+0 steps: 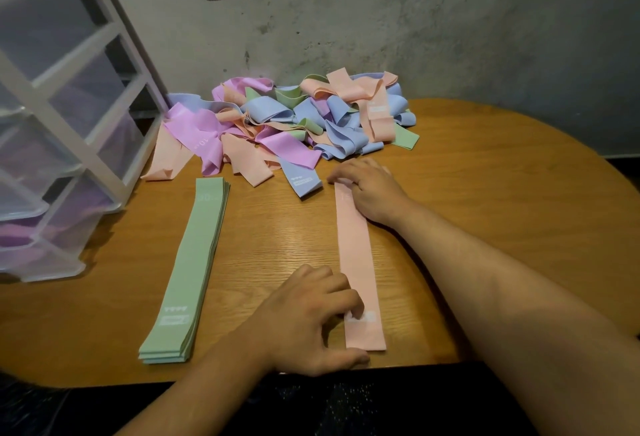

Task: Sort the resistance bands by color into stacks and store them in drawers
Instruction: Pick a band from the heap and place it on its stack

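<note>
**A:** Where was the band, and how were the hands set?

**B:** The long, flat peach fabric resistance band lay on the round wooden table, running from 12 to 6 o'clock. The right hand pressed its far end with flat, open fingers and gripped nothing. The left hand pressed bent fingertips on its near end. I saw no pinch there.

**A:** What could have gone wrong?

**B:** The near end sat close to the table's 6 o'clock edge, so I judged that an uneven release might leave the stretchy band skewed or slipping off. The jumbled pile of pink, blue, peach and green bands lay just past the right hand at 12 o'clock. A reach into it might have dragged loose ends across. The neat stack of green bands at 9 o'clock lay well apart and looked safe. The translucent plastic drawer unit stood at 10 o'clock.
</note>
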